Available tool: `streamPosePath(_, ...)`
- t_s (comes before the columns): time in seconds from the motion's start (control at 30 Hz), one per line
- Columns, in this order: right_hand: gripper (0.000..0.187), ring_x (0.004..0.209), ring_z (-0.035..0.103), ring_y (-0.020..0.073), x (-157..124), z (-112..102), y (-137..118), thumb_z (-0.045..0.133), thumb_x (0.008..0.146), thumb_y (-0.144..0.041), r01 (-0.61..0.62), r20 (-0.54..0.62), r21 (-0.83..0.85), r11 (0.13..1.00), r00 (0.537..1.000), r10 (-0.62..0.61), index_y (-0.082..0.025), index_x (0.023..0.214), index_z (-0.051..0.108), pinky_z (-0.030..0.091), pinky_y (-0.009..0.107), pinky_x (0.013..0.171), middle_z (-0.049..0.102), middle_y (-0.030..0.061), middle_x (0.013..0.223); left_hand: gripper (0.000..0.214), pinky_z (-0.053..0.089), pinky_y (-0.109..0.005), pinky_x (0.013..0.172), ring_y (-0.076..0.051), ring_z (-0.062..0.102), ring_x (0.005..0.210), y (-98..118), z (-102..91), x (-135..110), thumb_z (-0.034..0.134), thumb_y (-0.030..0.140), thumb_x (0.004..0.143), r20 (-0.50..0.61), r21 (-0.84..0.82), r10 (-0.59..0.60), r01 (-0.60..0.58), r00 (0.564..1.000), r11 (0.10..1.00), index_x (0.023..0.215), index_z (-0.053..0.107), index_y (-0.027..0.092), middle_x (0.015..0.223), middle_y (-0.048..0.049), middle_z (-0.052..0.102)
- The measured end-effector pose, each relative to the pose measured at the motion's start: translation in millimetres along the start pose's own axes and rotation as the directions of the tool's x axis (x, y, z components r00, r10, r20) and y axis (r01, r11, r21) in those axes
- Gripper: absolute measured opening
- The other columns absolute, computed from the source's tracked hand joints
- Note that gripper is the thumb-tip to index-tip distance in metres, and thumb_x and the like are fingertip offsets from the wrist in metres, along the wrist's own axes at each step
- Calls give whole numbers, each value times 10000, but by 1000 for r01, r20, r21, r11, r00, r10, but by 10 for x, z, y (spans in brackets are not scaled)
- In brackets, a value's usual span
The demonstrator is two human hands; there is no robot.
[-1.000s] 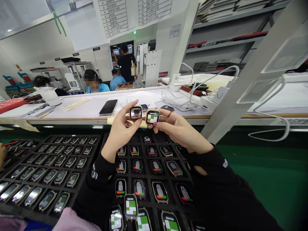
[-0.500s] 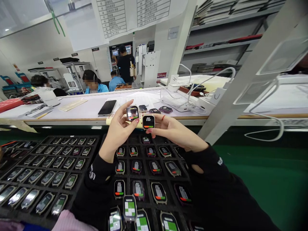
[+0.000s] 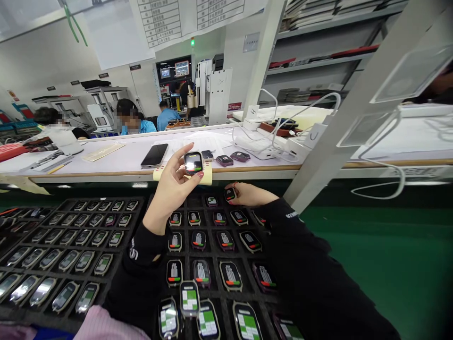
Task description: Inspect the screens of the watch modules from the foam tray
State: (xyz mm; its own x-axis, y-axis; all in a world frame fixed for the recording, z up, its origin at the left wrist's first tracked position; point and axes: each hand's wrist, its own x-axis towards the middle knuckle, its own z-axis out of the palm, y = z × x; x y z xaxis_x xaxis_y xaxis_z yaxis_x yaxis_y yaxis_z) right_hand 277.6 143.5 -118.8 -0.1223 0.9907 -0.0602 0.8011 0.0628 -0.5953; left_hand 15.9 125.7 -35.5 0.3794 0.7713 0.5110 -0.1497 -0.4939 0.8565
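My left hand [image 3: 172,189] is raised above the black tray [image 3: 212,245] and pinches a smartwatch body [image 3: 193,163] with a lit screen between thumb and fingers. My right hand [image 3: 247,194] is low at the tray's far row, fingers closed on a second watch body [image 3: 230,193] at a tray pocket. The tray's pockets hold several watch bodies with lit screens [image 3: 226,276]. Black sleeves cover both forearms.
A second black tray [image 3: 67,250] of watch bodies lies to the left. On the white bench [image 3: 116,163] behind are a phone [image 3: 155,155], two loose watch bodies [image 3: 231,158] and chargers with white cables [image 3: 269,146]. A slanted metal post [image 3: 339,123] rises at right. Other people work in the background.
My right hand has dropped from beside the left hand down to the tray's far row with its watch. The left hand stays raised with its watch.
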Motion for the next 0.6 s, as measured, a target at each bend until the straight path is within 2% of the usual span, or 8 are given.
streamPosePath(0.1,473,834,691,294,36,5,33,807,724,-234,-77,13,-59,995,997,78,-97,1170,728,535,361,764,719,106,832,735,580,-316,868,-196,639,1031,-11,10,5,849,407,754,9,-21,1,-1,1000,1000,1399,524,269,1268,-85,624)
streamPosePath(0.2,338,1014,680,340,-63,-107,-66,749,803,-276,-86,-34,-85,993,996,83,-121,1103,742,519,405,903,738,154,996,740,578,-313,880,-194,641,1051,-27,18,6,838,394,766,31,-39,-3,4,1000,999,1415,512,257,1279,-88,620)
streamPosePath(0.3,244,930,694,265,-302,-262,-313,656,896,-355,22,-6,-41,999,1000,-23,-175,1042,732,531,363,880,748,94,996,760,567,-302,878,-173,643,1011,-36,18,6,834,366,769,47,-59,-9,12,999,998,1438,502,224,1257,-92,627)
streamPosePath(0.37,302,815,678,230,-498,-328,-541,616,926,-483,199,-41,84,976,980,-196,-205,998,709,540,353,763,736,61,912,773,565,-296,851,-162,647,955,-33,13,8,843,350,757,48,-60,-28,30,998,998,1442,513,213,1216,-88,642)
streamPosePath(0.4,325,765,661,220,-590,-340,-660,640,905,-524,314,-169,175,933,943,-285,-207,955,691,532,346,699,719,56,866,777,564,-291,824,-156,648,918,-30,11,8,850,345,748,47,-54,-41,44,998,998,1441,522,214,1177,-81,652)
streamPosePath(0.47,305,737,634,197,-738,-326,-879,710,873,-506,495,-447,245,833,820,-356,-211,928,652,525,336,679,686,46,848,789,556,-277,755,-145,647,834,-20,9,9,868,340,725,49,-43,-68,70,996,997,1434,544,214,1053,-55,667)
streamPosePath(0.53,255,667,585,162,-822,-278,-1039,753,860,-434,606,-579,224,763,713,-396,-215,901,630,508,319,631,654,31,836,799,543,-264,699,-134,639,762,-13,14,9,890,330,694,54,-48,-83,86,995,995,1415,570,204,919,-20,650)
streamPosePath(0.6,197,624,543,140,-847,-223,-1123,751,869,-368,655,-623,174,735,652,-433,-219,880,621,486,306,587,630,23,835,789,540,-267,685,-130,634,727,-9,24,7,901,321,676,60,-58,-89,93,994,994,1393,595,197,833,7,621)
